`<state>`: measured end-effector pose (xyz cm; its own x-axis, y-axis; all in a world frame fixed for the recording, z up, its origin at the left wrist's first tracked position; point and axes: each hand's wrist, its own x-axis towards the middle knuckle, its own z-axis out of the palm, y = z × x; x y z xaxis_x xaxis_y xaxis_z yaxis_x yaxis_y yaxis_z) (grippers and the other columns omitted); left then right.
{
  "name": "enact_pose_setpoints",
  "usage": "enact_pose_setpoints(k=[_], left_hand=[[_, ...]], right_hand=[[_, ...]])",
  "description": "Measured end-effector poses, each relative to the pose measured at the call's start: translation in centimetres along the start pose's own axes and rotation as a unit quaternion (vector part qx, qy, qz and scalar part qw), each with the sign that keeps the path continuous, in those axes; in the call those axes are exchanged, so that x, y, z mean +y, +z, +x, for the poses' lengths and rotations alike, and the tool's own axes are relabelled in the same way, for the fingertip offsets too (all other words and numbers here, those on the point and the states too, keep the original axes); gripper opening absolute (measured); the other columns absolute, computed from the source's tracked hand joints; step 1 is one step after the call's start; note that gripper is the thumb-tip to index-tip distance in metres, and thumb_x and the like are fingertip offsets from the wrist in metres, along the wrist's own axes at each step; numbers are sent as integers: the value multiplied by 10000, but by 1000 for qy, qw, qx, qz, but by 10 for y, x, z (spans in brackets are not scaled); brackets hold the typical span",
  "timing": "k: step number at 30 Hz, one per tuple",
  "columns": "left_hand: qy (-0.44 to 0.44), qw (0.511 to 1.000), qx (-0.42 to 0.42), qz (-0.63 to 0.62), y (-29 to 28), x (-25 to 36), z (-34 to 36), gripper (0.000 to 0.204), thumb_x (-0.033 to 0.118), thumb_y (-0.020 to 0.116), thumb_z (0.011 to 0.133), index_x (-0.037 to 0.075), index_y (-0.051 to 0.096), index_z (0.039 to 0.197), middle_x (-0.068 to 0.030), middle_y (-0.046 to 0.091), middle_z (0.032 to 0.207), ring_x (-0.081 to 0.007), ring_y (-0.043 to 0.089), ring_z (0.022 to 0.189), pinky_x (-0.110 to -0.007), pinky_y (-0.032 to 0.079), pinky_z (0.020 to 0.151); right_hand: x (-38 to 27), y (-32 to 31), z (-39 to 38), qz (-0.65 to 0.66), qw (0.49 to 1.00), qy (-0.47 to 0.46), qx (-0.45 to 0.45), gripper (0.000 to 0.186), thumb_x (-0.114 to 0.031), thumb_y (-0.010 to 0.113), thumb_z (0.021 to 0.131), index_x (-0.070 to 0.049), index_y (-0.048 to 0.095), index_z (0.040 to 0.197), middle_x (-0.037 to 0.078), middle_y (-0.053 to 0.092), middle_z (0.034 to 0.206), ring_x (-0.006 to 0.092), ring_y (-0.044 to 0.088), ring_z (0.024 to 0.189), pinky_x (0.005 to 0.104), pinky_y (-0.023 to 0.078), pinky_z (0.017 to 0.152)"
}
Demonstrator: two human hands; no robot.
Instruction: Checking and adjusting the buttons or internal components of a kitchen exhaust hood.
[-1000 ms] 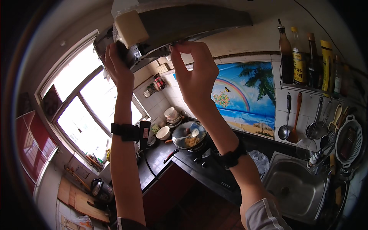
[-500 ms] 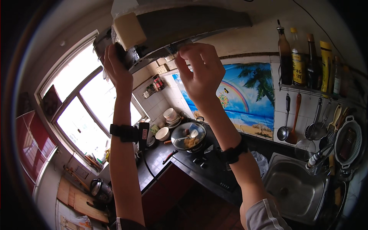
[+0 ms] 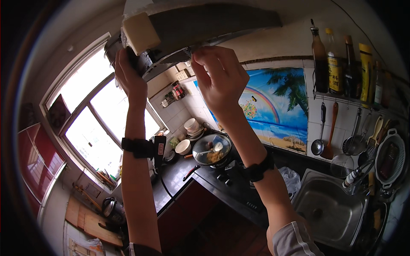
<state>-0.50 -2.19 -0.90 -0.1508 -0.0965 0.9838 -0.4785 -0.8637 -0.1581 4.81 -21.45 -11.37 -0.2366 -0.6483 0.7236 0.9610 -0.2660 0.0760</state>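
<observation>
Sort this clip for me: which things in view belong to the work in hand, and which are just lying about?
In hand:
left hand, under the cream block
right hand, fingers curled by the lower edge of the range hood; any held item is hidden

Lying about:
lidded pan
pale bowl
ladle
sink
wooden boards

Kitchen, range hood (image 3: 213,23) overhead, lidded pan (image 3: 212,150) on black stove (image 3: 243,194), steel sink (image 3: 331,209), hanging utensils (image 3: 317,147), bottles (image 3: 335,72)
</observation>
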Motion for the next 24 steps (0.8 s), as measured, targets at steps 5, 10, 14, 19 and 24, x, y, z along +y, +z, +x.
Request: enact_pose_setpoints(k=[5, 10, 14, 19, 24], left_hand=[[-17, 1000, 9, 0, 0, 7, 2, 431, 299, 334, 1047, -40, 599, 1050, -161, 615, 949, -290, 540, 876, -381, 438, 834], [-17, 1000, 5, -7, 2, 12, 1, 432, 323, 333, 1047, -19, 594, 1003, -145, 593, 891, -264, 525, 838, -373, 429, 807], [-29, 999, 9, -21, 3, 15, 1, 450, 352, 336, 1044, -8, 599, 987, -146, 589, 886, -256, 522, 823, -370, 425, 799], [-7, 1000, 14, -1, 1, 9, 2, 450, 355, 344, 1039, -8, 606, 993, -157, 589, 891, -276, 521, 852, -380, 421, 817], [-28, 999, 12, -19, 3, 11, 3, 452, 358, 352, 1034, -10, 612, 997, -160, 592, 899, -286, 517, 876, -388, 416, 831]], right_hand=[[-3, 5, -1, 15, 1000, 5, 17, 201, -44, 792, 712, -114, 660, 846, 10, 648, 849, 172, 648, 757, 287, 508, 559], [1, 7, -5, 17, 1000, 12, 19, 232, -31, 794, 726, -118, 671, 903, 17, 643, 856, 170, 641, 680, 291, 499, 535], [-1, 7, -4, 34, 999, 18, 21, 241, -23, 796, 730, -119, 668, 911, 26, 640, 856, 169, 630, 628, 290, 492, 515], [-7, 3, -1, 39, 998, 56, -12, 175, 7, 805, 770, -66, 686, 876, 62, 686, 816, 187, 677, 671, 286, 516, 545], [-9, 2, 0, 51, 995, 79, -17, 159, 8, 798, 779, -57, 689, 875, 65, 691, 824, 180, 686, 687, 278, 517, 561]])
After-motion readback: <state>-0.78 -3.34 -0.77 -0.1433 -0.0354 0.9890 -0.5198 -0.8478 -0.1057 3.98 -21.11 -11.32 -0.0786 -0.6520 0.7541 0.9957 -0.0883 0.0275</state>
